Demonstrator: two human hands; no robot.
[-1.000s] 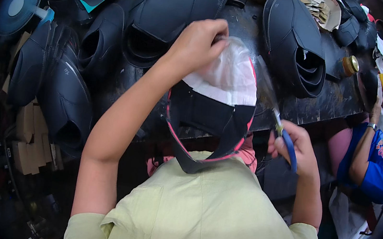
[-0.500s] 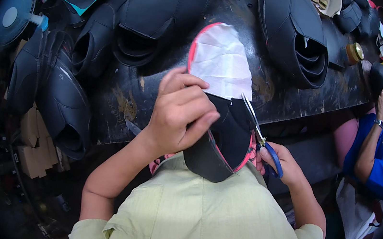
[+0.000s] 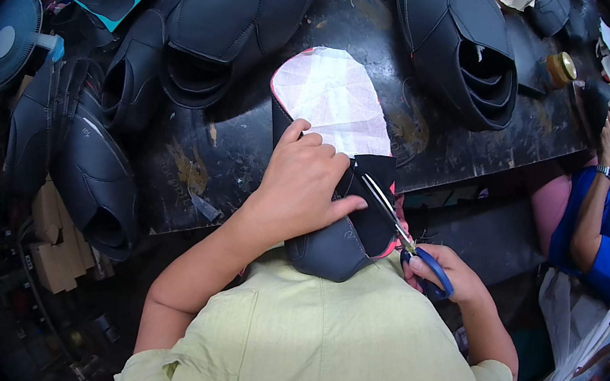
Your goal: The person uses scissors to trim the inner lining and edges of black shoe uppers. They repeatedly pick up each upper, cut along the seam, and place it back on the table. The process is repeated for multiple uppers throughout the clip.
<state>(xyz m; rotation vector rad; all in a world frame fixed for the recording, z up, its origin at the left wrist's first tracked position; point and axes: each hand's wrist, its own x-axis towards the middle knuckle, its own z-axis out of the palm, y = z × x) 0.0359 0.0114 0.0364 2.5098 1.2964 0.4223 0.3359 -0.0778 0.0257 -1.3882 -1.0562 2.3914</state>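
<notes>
A black shoe upper (image 3: 328, 247) lies across my lap and the near edge of the workbench, its far end faced with creased white cloth (image 3: 340, 99) and edged in pinkish red. My left hand (image 3: 303, 179) grips it at the left side, fingers curled over it below the white cloth and thumb stretched to the right. In my right hand (image 3: 441, 270) are scissors (image 3: 428, 267) with blue handles. Their blades lie over the black part of the upper, tips just below the edge of the white cloth, pointing up and left.
Large black sewn uppers (image 3: 242, 20) stand along the far side of the dark, scuffed workbench (image 3: 176, 173), more of them at left beside a fan (image 3: 10, 40). A jar (image 3: 560, 70) sits at far right. A co-worker in blue (image 3: 599, 237) handles a black piece nearby.
The upper has swung so its white end sits farther left and faces up more fully. My left hand has shifted slightly right; the scissor tips have moved left and nearer me.
</notes>
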